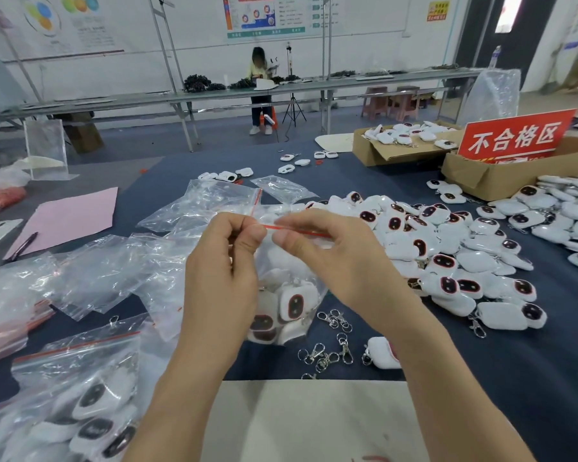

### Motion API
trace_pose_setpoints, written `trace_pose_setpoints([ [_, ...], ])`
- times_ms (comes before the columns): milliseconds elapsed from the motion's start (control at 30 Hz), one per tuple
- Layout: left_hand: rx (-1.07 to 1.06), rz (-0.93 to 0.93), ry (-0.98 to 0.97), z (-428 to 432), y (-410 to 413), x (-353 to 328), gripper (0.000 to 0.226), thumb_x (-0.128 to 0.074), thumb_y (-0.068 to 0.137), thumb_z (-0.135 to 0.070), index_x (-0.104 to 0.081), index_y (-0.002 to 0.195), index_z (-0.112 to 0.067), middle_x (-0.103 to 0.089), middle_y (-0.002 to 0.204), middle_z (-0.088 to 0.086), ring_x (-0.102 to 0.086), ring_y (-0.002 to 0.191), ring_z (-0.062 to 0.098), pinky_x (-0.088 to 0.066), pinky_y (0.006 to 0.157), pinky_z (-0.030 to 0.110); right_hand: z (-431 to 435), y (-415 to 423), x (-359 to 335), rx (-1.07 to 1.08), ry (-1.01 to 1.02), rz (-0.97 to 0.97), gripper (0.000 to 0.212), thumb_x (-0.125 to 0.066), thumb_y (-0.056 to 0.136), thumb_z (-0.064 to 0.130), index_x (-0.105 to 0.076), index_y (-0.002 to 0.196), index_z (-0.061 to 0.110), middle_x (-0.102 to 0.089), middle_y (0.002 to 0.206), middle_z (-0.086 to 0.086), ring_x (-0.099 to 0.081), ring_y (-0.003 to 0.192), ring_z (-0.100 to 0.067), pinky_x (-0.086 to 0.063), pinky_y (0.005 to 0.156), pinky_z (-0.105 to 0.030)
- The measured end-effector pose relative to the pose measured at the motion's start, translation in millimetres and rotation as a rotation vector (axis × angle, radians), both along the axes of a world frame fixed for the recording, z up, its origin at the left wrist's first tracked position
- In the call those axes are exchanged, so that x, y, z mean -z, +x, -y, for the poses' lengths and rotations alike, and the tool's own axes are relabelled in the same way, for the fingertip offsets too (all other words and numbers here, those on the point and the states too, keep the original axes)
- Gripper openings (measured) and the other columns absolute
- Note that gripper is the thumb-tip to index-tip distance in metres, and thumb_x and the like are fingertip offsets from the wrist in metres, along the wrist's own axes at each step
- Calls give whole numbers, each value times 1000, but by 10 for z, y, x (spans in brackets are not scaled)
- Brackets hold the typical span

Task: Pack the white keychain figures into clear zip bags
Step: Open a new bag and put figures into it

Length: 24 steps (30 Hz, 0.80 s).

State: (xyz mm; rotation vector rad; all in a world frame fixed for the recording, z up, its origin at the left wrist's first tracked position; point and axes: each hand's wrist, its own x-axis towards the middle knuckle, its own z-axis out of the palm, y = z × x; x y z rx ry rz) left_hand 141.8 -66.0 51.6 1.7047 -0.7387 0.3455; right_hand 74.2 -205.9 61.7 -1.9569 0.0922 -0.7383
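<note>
My left hand point(227, 261) and right hand point(327, 251) both pinch the red zip strip point(281, 229), which runs sideways between them, with the clear zip bag point(314, 288) of white keychain figures point(294, 306) below.

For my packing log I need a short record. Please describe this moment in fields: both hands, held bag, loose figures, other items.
left hand: pinches the red zip strip
right hand: pinches the same strip
held bag: clear, hangs below the strip, white figures inside
loose figures: large pile on the right
metal clasps: loose on the blue cloth
filled bag: lower left
</note>
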Motion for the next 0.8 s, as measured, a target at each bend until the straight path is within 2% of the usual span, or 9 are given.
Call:
trace_pose_setpoints([
  [67, 27, -33, -41, 3, -3, -13, 21, -56, 104, -23, -59, 84, -30, -64, 76, -20, -53, 66, -1, -41, 63, 9, -44, 12, -7, 29, -66, 16, 11, -73, 90, 34, -77, 95, 24, -74, 92, 17, -66, 92, 4, -48, 85, -14],
  [167, 130, -144, -117, 17, 5, -7, 15, -60, 100, -34, -65, 88, -26, -69, 81, -9, -59, 73, 3, -47, 69, 14, -54, 12, -17, 68, -112, 32, 10, -72, 91, 34, -76, 92, 25, -73, 90, 15, -65, 91, 2, -50, 86, -21],
  [233, 201, -205, -124, 22, 11, 5, 20, -61, 92, -42, -69, 92, -23, -71, 84, -4, -63, 76, 4, -50, 72, 14, -63, 17, -11, 82, -145, 42, 11, -71, 92, 34, -75, 93, 24, -73, 90, 13, -66, 91, 0, -52, 86, -26],
  [333, 170, -213, -137, 31, 33, 31, 17, -63, 95, -33, -67, 84, -21, -70, 78, -1, -61, 72, 5, -49, 69, 14, -111, 45, -12, 119, -209, 51, 17, -68, 94, 37, -75, 95, 22, -73, 91, 11, -66, 92, -3, -53, 86, -35],
  [433, 97, -188, -155, 35, 42, 45, 23, -62, 99, -21, -63, 76, -22, -66, 74, 2, -56, 68, 8, -45, 66, 16, -121, 67, -15, 140, -303, 55, 19, -66, 94, 40, -75, 93, 23, -73, 90, 11, -65, 92, -7, -51, 85, -39],
  [500, 82, -193, -173, 35, 24, 43, 25, -64, 99, -22, -63, 74, -21, -65, 73, 3, -53, 67, 9, -44, 64, 18, -95, 55, -8, 145, -368, 50, 19, -66, 92, 43, -73, 91, 25, -71, 88, 12, -61, 91, -10, -48, 85, -37],
  [600, 73, -184, -184, 53, -14, 48, 22, -66, 97, -27, -65, 77, -20, -68, 74, 2, -54, 67, 8, -44, 63, 19, -23, 6, -6, 134, -349, 42, 17, -64, 87, 53, -66, 83, 37, -66, 84, 15, -54, 89, -4, -42, 82, -25],
  [700, 41, -174, -201, 91, -44, 59, 24, -64, 99, -22, -64, 75, -18, -66, 71, 1, -51, 63, 5, -41, 58, 13, 31, -13, -15, 167, -377, 21, 33, -49, 75, 74, -58, 76, 43, -61, 78, 25, -51, 89, 0, -38, 77, -16],
  [800, 4, -182, -215, 108, -41, 72, 26, -64, 99, -19, -63, 73, -20, -62, 65, -9, -48, 59, 3, -40, 57, 12, 59, 0, -14, 154, -389, -5, 36, -44, 70, 77, -57, 75, 44, -56, 76, 32, -48, 90, 4, -35, 76, -13],
])
